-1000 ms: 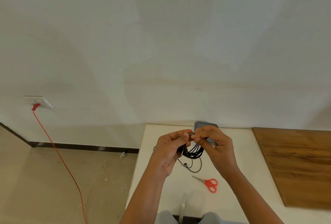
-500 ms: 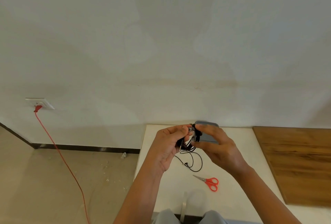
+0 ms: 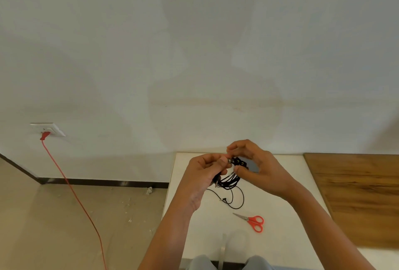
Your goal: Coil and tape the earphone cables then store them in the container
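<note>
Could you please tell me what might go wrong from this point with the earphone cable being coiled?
1. The coiled earphone cable is held only by the left hand, while the right hand pinches its top. No tape shows on it, so the loops could spring apart if either grip slackens.
2. A loose tail trails onto the table. It may end up outside the bundle or snag, perhaps on the scissors lying nearby.

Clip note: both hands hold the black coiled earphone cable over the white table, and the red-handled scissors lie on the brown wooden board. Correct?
No: the head view shows the red-handled scissors on the white table, not the brown wooden board. The left hand and right hand do hold the black coiled earphone cable.
</note>
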Motion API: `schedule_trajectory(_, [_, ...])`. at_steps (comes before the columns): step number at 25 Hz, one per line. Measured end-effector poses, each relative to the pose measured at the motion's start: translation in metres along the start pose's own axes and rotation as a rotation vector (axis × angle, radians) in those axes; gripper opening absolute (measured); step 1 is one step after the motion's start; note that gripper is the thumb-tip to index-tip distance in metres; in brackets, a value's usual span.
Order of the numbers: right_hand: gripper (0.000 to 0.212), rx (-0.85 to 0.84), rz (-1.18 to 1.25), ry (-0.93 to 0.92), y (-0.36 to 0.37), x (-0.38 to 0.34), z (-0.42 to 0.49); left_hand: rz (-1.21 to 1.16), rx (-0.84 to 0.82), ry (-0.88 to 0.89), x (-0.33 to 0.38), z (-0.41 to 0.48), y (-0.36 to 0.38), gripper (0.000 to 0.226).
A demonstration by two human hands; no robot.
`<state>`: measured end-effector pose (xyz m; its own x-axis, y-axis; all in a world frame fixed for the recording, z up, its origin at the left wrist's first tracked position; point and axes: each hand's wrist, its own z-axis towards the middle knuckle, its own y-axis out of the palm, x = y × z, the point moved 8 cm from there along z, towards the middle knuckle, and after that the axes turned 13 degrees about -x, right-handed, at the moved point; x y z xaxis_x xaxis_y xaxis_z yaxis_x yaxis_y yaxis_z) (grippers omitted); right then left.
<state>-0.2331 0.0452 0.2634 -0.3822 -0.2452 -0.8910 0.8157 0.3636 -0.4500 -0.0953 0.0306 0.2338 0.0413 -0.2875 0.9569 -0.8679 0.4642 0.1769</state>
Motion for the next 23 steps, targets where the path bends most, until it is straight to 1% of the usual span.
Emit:
schedule_trajectory(1, [0.035,-0.028,-0.043,0.033,0.001,0.002,0.002,0.014,-0.012,0.005,0.001,-0.001,0.000,0.017])
schedule_trajectory(3, [0.033,-0.019,-0.066,0.054,0.002,0.004,0.002,0.046,-0.027,0.024,0.004,-0.002,0.000,0.022])
schedule_trajectory(5, [0.033,0.033,-0.010,0.056,0.002,0.003,0.000,0.109,-0.002,0.066,0.005,-0.003,-0.001,0.028])
schedule_trajectory(7, [0.030,0.104,0.054,0.051,0.002,0.002,-0.003,0.177,0.046,0.121,0.007,-0.005,-0.004,0.028])
schedule_trajectory(11, [0.020,0.218,0.154,0.042,0.001,0.000,-0.006,0.238,0.077,0.222,0.010,-0.005,-0.005,0.026])
schedule_trajectory(15, [0.015,0.286,0.243,0.029,0.001,-0.006,-0.009,0.312,0.155,0.312,0.019,-0.009,-0.007,0.027])
schedule_trajectory(19, [0.012,0.289,0.438,0.018,0.005,-0.007,-0.010,0.340,0.234,0.404,0.027,-0.014,-0.010,0.028])
schedule_trajectory(23, [0.013,0.262,0.722,0.096,0.012,0.000,-0.009,0.502,0.277,0.552,0.035,-0.022,-0.003,0.027])
